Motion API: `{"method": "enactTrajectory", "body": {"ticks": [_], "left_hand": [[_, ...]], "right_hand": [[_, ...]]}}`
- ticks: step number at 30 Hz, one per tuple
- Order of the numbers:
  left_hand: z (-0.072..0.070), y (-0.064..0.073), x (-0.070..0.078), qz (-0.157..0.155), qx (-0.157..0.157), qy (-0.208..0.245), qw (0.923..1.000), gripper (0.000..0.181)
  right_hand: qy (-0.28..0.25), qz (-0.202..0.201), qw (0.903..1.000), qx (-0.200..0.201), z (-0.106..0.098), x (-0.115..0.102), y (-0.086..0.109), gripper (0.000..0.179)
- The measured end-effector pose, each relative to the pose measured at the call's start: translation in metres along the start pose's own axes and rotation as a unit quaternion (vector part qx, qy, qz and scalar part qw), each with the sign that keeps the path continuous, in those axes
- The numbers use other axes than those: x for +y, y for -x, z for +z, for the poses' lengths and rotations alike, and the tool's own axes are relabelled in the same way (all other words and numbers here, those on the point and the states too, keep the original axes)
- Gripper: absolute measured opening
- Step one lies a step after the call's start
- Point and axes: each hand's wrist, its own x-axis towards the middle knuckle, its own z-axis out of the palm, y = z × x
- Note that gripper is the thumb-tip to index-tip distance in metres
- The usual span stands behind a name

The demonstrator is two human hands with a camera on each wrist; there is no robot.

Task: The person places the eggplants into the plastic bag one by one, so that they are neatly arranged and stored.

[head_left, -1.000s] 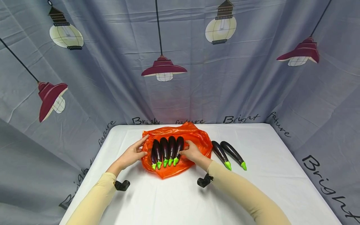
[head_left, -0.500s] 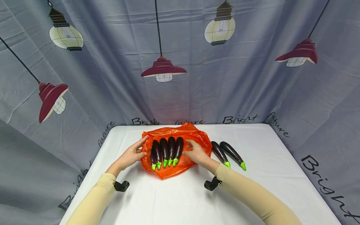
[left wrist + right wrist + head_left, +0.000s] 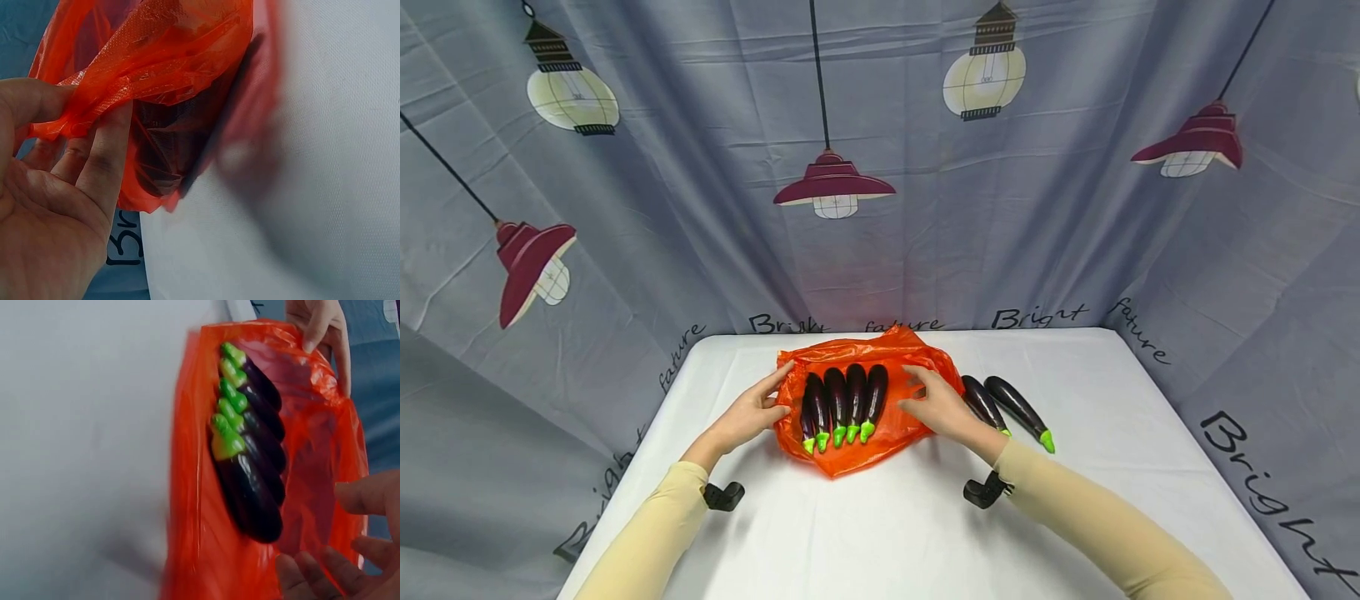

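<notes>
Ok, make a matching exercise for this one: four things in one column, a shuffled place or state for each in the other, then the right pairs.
Column one
1. Bare left hand
2. Five glossy, elongated dark-purple eggplants with green ends
3. Bare right hand
4. Two more dark-purple eggplants

Column two
A. Thumb and fingers parted, holding nothing
B. On the white table, right of the bag
C. Pinching the edge of the crumpled orange-red plastic bag
D. Side by side inside the bag

Pairs: 1-C, 2-D, 3-A, 4-B
</notes>
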Motion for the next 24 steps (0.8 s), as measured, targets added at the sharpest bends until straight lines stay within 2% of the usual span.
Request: {"method": "enactTrajectory", "body": {"ticks": [6, 14, 24], "left_hand": [[-0.001, 0.000, 0.000, 0.001, 0.000, -0.002, 1.0000, 0.078], [0.000, 0.000, 0.000, -0.001, -0.001, -0.001, 1.0000, 0.078], [-0.001, 0.000, -0.001, 0.001, -0.002, 0.002, 1.0000, 0.078]], "right_hand": [[0.063, -0.028, 0.9976, 0.006, -0.020, 0.006, 0.006, 0.063], [0.077, -0.048, 0.9955, 0.029, -0.050, 0.019, 0.013, 0.062], [0.107, -0.024, 0.9915, 0.070, -0.089, 0.043, 0.019, 0.064]]}}
